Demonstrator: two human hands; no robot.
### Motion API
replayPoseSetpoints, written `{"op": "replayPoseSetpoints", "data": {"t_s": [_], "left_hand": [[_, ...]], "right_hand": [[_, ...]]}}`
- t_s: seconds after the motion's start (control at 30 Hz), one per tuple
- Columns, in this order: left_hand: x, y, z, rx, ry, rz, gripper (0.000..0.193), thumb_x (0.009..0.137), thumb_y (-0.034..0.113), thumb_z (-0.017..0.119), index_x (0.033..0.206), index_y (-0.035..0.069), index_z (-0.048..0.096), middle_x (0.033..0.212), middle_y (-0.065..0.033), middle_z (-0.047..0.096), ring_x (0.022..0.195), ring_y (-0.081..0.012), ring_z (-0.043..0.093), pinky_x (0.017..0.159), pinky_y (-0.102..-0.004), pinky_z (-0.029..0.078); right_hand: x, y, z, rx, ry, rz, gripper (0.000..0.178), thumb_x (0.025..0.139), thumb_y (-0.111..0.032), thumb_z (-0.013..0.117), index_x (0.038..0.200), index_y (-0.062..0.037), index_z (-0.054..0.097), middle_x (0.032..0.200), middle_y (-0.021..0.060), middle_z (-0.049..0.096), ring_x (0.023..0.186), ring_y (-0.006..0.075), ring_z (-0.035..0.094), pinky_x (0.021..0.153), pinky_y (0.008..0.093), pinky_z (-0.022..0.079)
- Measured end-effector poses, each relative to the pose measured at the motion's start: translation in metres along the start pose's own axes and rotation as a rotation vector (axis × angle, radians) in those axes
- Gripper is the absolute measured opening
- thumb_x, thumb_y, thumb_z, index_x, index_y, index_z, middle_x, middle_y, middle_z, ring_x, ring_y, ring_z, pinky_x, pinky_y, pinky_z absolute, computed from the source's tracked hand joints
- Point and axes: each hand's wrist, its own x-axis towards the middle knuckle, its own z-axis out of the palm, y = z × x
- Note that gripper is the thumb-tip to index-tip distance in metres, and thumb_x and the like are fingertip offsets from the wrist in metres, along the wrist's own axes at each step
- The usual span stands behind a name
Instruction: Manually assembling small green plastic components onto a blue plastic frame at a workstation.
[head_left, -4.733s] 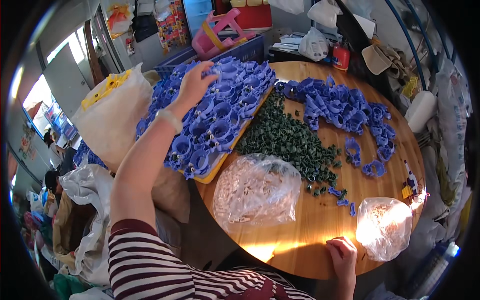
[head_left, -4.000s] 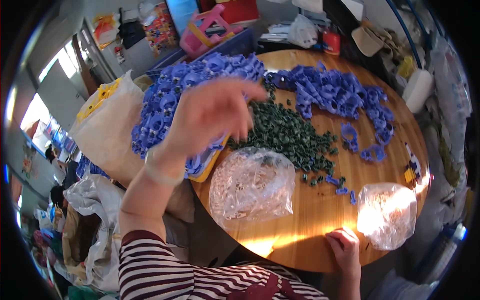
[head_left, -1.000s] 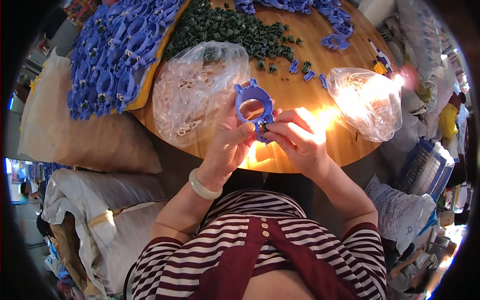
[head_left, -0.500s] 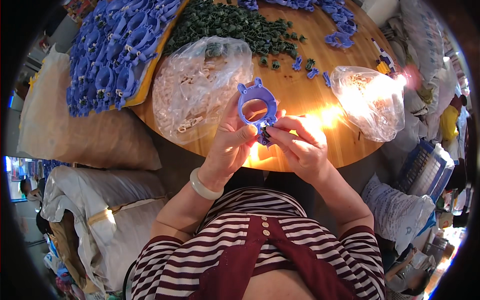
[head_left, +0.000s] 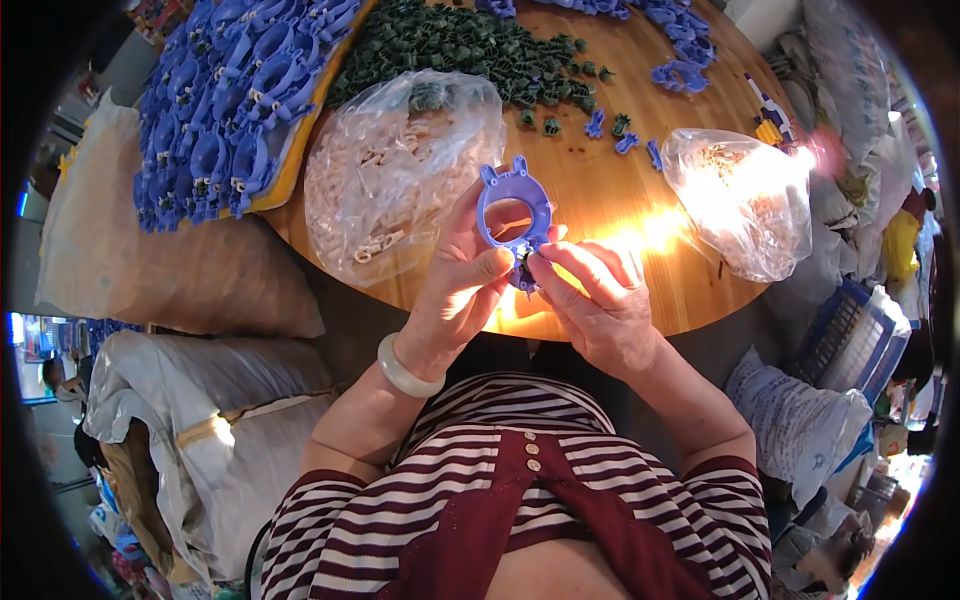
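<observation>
Foremost: one blue plastic ring housing (head_left: 519,186) with two lugs, its ring standing above the grip, its narrow lower end between both hands. Left hand (head_left: 455,285): closed, thumb on the lower end's left side, fingers largely hidden. Right hand (head_left: 605,300): fingertips drawn close together against the lower end's right side; whether they pinch anything, cannot tell. Beneath the grip: round wooden table (head_left: 575,185), near its edge. Just beyond, to the left: clear bag of pale plastic parts (head_left: 370,170). Ahead and right: loose blue clips (head_left: 627,143). Right: second clear bag (head_left: 735,200), sunlit. Farther ahead: heap of dark green clips (head_left: 460,50). Far left: yellow-edged tray (head_left: 297,155) bearing rows of blue housings (head_left: 208,158).
</observation>
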Motion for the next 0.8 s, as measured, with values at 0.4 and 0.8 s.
{"op": "replayPoseSetpoints", "data": {"t_s": [0.4,0.8], "left_hand": [[0.001,-0.004,-0.001,0.079,0.027,0.021,0.076,0.076,0.016,0.072,0.138,0.012,0.027,0.123,-0.0112,0.048,0.116,-0.0238,0.046,0.098,-0.0377,0.038],[-0.003,-0.004,-0.002,0.085,0.012,-0.014,0.077,0.078,0.02,0.071,0.139,0.012,0.025,0.118,-0.0083,0.047,0.112,-0.0206,0.048,0.09,-0.0326,0.045]], "right_hand": [[0.012,0.009,-0.003,0.205,0.058,0.06,0.018,0.066,-0.001,0.071,0.081,-0.004,0.063,0.087,0.0068,0.061,0.075,0.021,0.06,0.065,0.0305,0.046],[0.008,0.009,0.003,0.334,0.117,0.113,0.017,0.067,-0.001,0.07,0.082,-0.0023,0.061,0.083,0.0087,0.059,0.072,0.0238,0.058,0.063,0.0315,0.045]]}}
